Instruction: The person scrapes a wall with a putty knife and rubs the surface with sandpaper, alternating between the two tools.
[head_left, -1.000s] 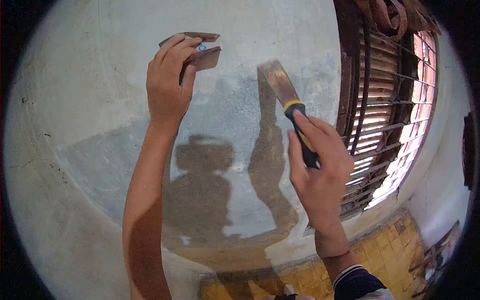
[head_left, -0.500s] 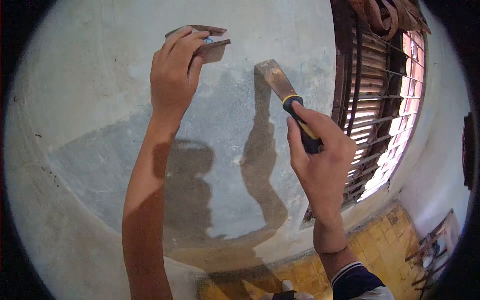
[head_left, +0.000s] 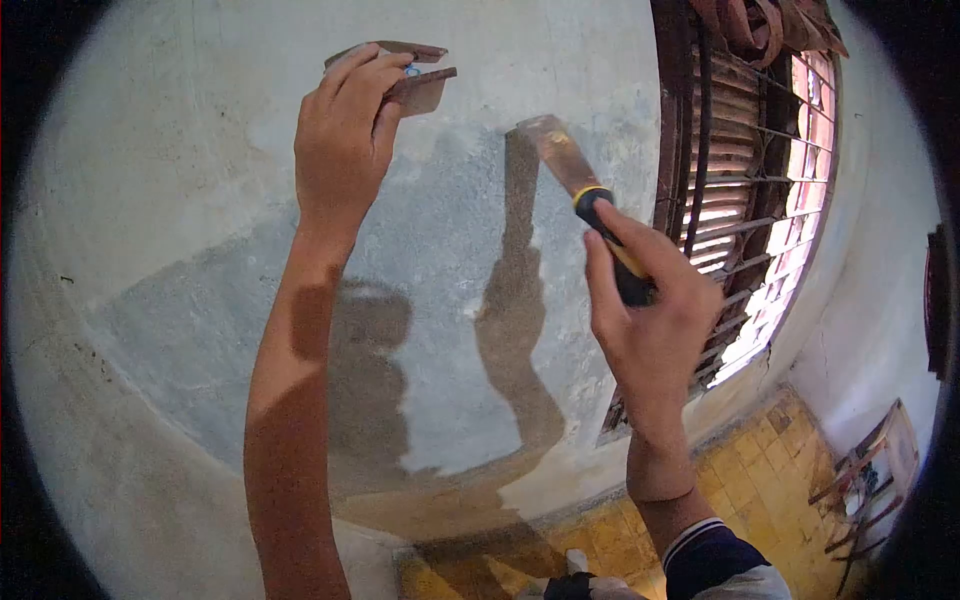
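My right hand is closed round the black and yellow handle of a putty knife. Its metal blade, smeared with something pale, points up and left, with the tip right at the wall. Higher up on the left, my left hand is closed on a folded brown piece with stiff flaps; a bit of white and blue shows between them. The fingers cover much of this piece. Behind both hands is the wall, with a grey-blue patch beneath a paler upper area.
To the right is a barred window with slats and a cloth hanging over its top. Yellow tiles cover the floor below. A framed item leans at the lower right. Shadows of my head and arm fall across the wall.
The view has shifted slightly. My right hand and the putty knife have moved a little to the right, with the blade still at the wall. My left hand keeps its grip on the folded piece.
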